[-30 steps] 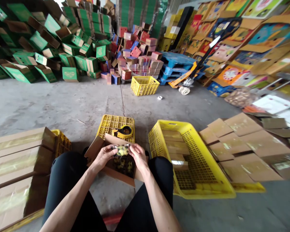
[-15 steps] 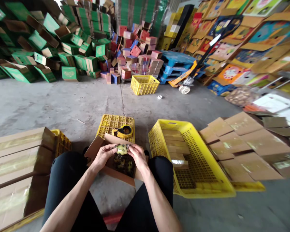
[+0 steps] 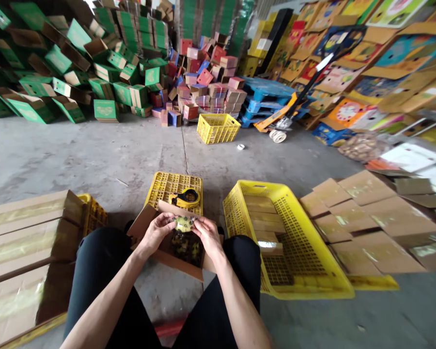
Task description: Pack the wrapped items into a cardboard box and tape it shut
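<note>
Between my two hands is a small clear packet (image 3: 183, 223), yellow-green with dark spots; what is inside is too small to name. My left hand (image 3: 157, 233) pinches its left end and my right hand (image 3: 208, 235) its right end. Just below them, an open cardboard box (image 3: 178, 267) stands between my knees with its flaps spread. Similar yellow and dark packets (image 3: 185, 248) lie in it, partly hidden by my hands. Behind the box, a black and yellow tape dispenser (image 3: 186, 198) rests on an upturned yellow crate (image 3: 167, 182).
At right, a yellow crate (image 3: 314, 252) holds several closed cartons (image 3: 263, 220), with more cartons (image 3: 370, 213) beyond it. Taped cartons (image 3: 25, 237) are stacked at left. Farther off are a small yellow crate (image 3: 218, 129), a pallet jack (image 3: 281, 116), blue pallets (image 3: 265, 92) and heaped green boxes (image 3: 105, 110).
Both hands keep their hold on the packet, whose face has tilted very slightly. Everything else stays in place.
</note>
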{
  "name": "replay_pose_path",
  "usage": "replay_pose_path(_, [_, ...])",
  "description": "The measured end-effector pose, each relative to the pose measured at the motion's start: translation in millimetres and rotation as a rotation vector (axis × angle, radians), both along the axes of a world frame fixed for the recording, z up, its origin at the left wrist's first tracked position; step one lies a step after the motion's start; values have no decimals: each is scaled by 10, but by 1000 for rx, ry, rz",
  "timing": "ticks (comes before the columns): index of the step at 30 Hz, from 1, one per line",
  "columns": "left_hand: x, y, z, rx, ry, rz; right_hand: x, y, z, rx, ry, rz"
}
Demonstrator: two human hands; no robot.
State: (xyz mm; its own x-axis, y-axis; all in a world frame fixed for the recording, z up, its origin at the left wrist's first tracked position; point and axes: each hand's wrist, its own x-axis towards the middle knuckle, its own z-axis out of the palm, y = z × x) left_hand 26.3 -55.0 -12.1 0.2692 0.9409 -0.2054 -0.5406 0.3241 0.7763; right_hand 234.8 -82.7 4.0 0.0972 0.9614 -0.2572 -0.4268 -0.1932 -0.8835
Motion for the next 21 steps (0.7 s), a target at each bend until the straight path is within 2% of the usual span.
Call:
replay_pose_path(5, [-16,6,-8,20,25,-59,6,-5,-13,-12,-10,-9])
replay_pose_path(12, [-10,5,-34,8,-15,-10,13,-4,7,-14,20,-10])
replay_pose_path(18, [-19,-23,-12,1,36,-131,20,-11,38,-23,32,-16])
replay_pose_path(21, [-24,-24,10,19,60,-142,24,-15,36,-19,23,-16])
